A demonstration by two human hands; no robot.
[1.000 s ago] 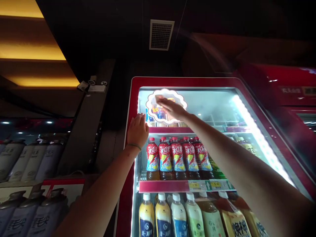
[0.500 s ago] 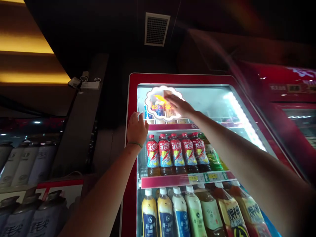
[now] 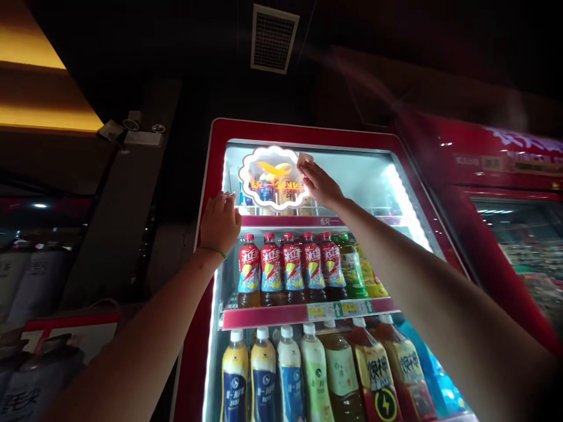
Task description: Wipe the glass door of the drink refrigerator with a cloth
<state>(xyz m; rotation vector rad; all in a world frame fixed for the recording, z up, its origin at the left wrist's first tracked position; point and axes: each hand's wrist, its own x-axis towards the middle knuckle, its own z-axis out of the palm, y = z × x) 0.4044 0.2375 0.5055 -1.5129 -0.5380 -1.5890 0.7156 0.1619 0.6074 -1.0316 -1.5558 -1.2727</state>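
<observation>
You are holding a small tan pad (image 3: pixel 304 158) at the fingertips of your right hand (image 3: pixel 323 186), whose fingers are lying close together and nearly straight. The pad is sitting against the cooler's glass door (image 3: pixel 365 176), just beside the upper right edge of the glowing scalloped sign (image 3: pixel 274 170). Your left hand (image 3: pixel 220 221) is resting at the door's red frame (image 3: pixel 215 146), fingers loosely bent, gripping nothing visible. Red-capped bottles (image 3: pixel 292 266) are standing on a shelf (image 3: pixel 264 317) below.

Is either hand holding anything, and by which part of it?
The right hand holds a small tan pad or cloth by its lower part, under the fingers; the left hand appears to hold nothing.
</observation>
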